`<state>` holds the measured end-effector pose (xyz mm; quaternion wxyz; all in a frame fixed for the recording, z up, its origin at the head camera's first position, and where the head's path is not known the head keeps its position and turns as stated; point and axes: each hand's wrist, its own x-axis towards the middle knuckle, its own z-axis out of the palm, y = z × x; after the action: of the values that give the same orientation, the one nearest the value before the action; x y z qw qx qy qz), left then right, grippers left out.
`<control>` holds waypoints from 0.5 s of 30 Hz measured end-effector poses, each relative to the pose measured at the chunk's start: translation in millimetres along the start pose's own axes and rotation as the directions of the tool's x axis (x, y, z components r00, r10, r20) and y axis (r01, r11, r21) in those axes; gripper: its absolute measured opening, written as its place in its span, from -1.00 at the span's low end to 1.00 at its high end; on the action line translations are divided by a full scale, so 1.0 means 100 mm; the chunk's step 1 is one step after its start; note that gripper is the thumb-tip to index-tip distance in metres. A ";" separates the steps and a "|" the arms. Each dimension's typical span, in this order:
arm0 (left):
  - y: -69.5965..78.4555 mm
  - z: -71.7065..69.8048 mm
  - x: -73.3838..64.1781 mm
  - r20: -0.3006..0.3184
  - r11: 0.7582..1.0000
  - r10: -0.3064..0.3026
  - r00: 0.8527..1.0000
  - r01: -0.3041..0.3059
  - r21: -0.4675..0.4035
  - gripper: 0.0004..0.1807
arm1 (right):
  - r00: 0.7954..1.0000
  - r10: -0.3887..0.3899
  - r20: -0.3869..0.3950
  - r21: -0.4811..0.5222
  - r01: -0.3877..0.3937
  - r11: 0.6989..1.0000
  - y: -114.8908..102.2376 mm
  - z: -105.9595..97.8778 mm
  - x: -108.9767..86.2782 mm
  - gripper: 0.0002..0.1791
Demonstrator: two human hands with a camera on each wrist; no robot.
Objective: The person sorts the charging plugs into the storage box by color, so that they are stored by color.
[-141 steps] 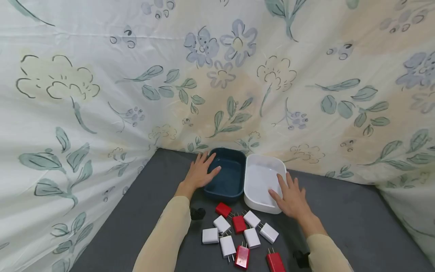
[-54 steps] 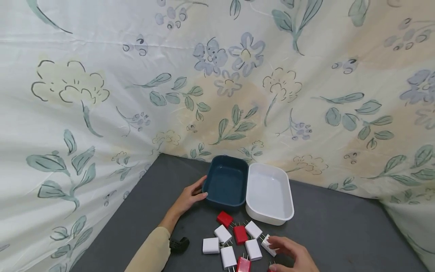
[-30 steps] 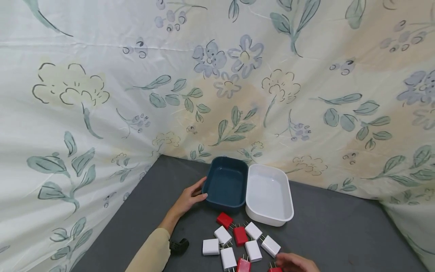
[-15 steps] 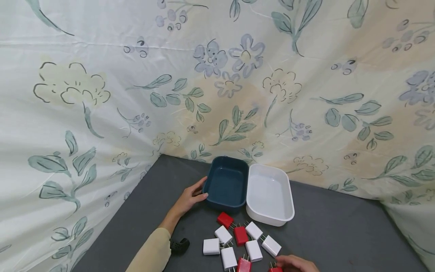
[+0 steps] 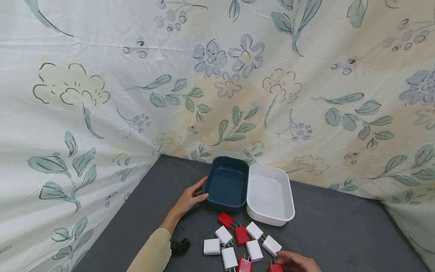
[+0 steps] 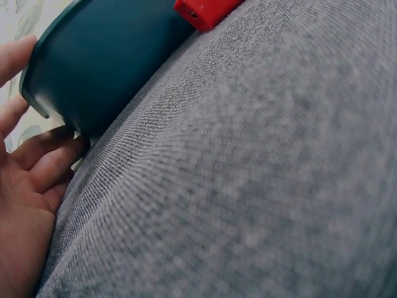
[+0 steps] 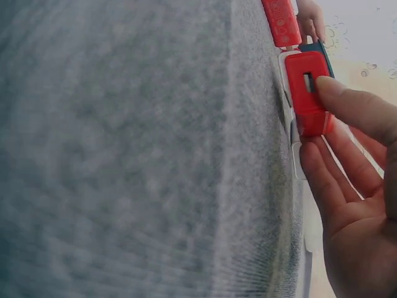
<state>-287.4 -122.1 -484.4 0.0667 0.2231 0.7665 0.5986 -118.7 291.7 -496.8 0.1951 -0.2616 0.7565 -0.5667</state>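
Observation:
My left hand (image 5: 190,196) rests against the left side of a dark blue tray (image 5: 227,207), thumb near its front corner. The left wrist view has bent, relaxed fingers touching the tray's outer wall (image 6: 93,68). At the bottom of the head view, my right hand (image 5: 298,262) pinches a red USB charger plug (image 5: 275,268), its prongs pointing away. In the right wrist view the thumb presses this charger's ported end (image 7: 311,108) with the fingers on its other side. Several white chargers (image 5: 254,251) and more red chargers (image 5: 241,236) lie in front of the trays.
A white tray (image 5: 270,220) stands right beside the blue one, near the table's far edge. Floral cloth (image 5: 217,94) hangs behind and to the left of the dark grey tabletop (image 5: 333,226). A black strap piece (image 5: 180,246) shows at the left wrist.
Both hands were over the trays at first. The left hand slid to the blue tray's near left side; the right hand came back toward the body and took hold of the front red charger.

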 end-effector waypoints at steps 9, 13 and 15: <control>-0.02 -0.01 0.01 0.009 1.000 0.002 1.000 -0.002 -0.015 -0.28 | 1.000 0.027 -0.010 0.019 -0.026 0.999 -0.08 -0.02 0.06 -0.36; -0.05 -0.02 0.01 0.014 1.000 0.005 1.000 -0.005 -0.016 -0.27 | 1.000 0.006 -0.025 -0.031 -0.007 0.999 -0.12 0.01 0.12 -0.34; -0.06 -0.03 0.01 0.018 1.000 0.007 1.000 -0.007 -0.019 -0.27 | 0.999 0.002 -0.038 -0.050 -0.004 0.999 -0.15 0.03 0.15 -0.33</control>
<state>-291.0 -124.9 -488.9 0.0737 0.2304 0.7594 0.6039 -126.5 277.2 -483.6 0.1751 -0.2545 0.7744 -0.5521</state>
